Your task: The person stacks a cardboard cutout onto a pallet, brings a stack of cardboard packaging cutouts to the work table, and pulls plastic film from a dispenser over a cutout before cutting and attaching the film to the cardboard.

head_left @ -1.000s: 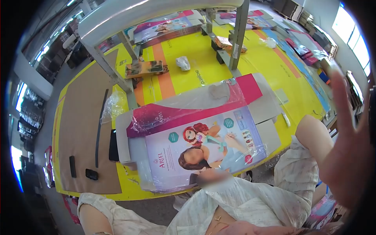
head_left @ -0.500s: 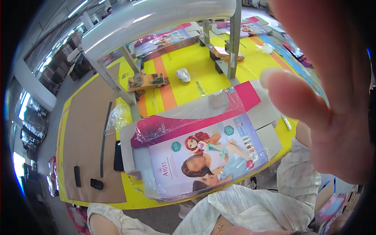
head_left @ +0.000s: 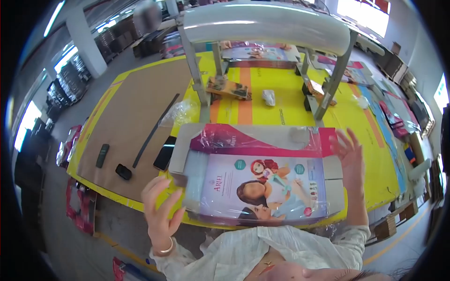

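Observation:
A printed ARIEL doll carton [head_left: 225,180] lies at the table's front edge, its pink and grey flaps spread and shiny clear plastic over parts of it. To its left, my left hand [head_left: 159,210] is raised with fingers curved and apart, wearing a bracelet and holding nothing. My right hand [head_left: 350,157] stands at the carton's right end, fingers spread beside the pink flap [head_left: 329,140]. Whether those fingers touch the flap, I cannot tell.
A large roll of clear film [head_left: 267,29] rests on a metal stand beyond the carton. On the left lie a black phone [head_left: 165,153], a small black device [head_left: 123,172], a dark strip [head_left: 157,131] and crumpled plastic [head_left: 180,112]. Another carton [head_left: 260,52] is at the back.
My right hand has dropped from close before the camera to the carton's right end. My left hand has come into view at the left. The camera's view has shifted.

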The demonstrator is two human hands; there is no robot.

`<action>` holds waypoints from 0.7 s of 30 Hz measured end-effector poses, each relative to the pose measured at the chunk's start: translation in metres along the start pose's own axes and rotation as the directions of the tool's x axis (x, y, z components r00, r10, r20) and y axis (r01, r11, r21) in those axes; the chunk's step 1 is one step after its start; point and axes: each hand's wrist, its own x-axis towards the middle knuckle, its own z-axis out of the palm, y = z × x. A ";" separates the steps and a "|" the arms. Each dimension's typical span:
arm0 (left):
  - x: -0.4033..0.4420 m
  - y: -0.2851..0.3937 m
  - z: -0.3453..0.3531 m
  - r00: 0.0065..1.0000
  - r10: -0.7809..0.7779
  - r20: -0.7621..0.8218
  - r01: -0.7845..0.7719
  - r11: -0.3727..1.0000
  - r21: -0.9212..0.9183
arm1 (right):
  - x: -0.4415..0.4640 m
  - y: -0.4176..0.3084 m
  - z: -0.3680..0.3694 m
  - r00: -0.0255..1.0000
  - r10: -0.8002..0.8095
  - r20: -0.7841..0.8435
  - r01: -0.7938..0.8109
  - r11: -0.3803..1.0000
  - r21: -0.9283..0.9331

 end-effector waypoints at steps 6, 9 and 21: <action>0.004 -0.008 0.058 0.713 0.693 -0.108 -0.548 0.454 -0.702 | -0.016 0.040 -0.054 0.995 0.093 0.040 -0.043 0.741 -0.670; 0.002 -0.012 0.098 0.723 0.690 0.016 -0.358 0.395 -0.846 | -0.014 0.033 -0.044 0.979 0.122 0.165 0.105 0.392 -0.914; 0.014 0.004 0.142 0.527 0.826 0.201 0.337 0.014 -0.942 | 0.012 0.114 -0.027 0.969 0.032 0.246 0.239 0.140 -0.961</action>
